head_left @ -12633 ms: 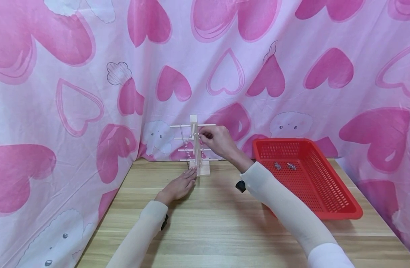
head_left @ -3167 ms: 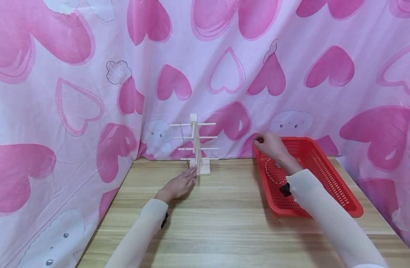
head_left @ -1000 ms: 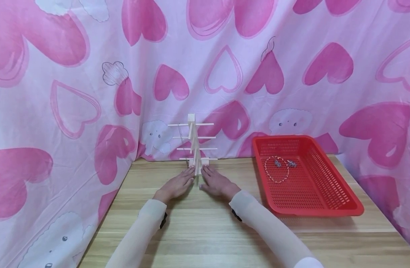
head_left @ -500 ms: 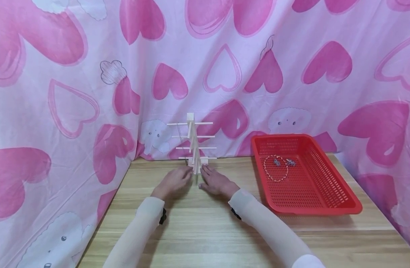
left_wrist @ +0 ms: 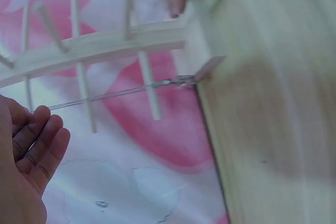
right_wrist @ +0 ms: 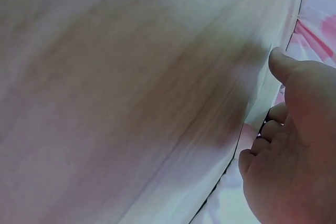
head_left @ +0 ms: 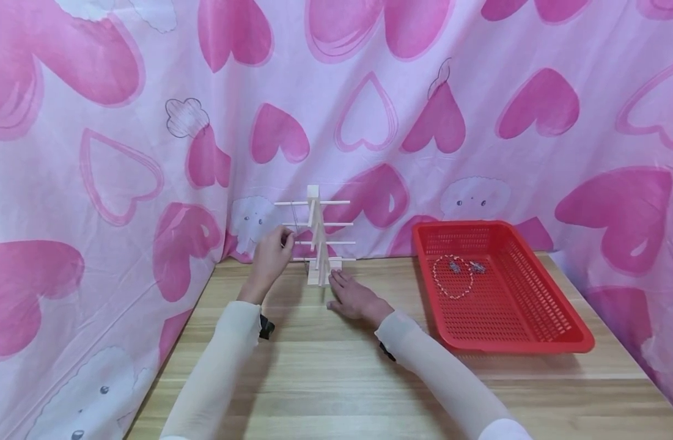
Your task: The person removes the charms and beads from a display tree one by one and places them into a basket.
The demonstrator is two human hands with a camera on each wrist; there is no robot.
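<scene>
Bskt [head_left: 496, 324] R of stand [head_left: 319, 235]

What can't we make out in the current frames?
What the end piece on the chain is: left wrist view, blurred.
Part of that chain: head view, covered by the left hand.
Two silvery pieces in the red basket: head view, too small to identify.
Top of the stand: left wrist view, cut off by the left edge.
Whether the right hand presses the stand: right wrist view, contact hidden by the hand.

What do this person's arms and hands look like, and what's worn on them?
The left hand and right hand are bare. The long sleeves are pale cream, with white cloth higher up. Near each sleeve's end is a small black object I can't identify.
</scene>
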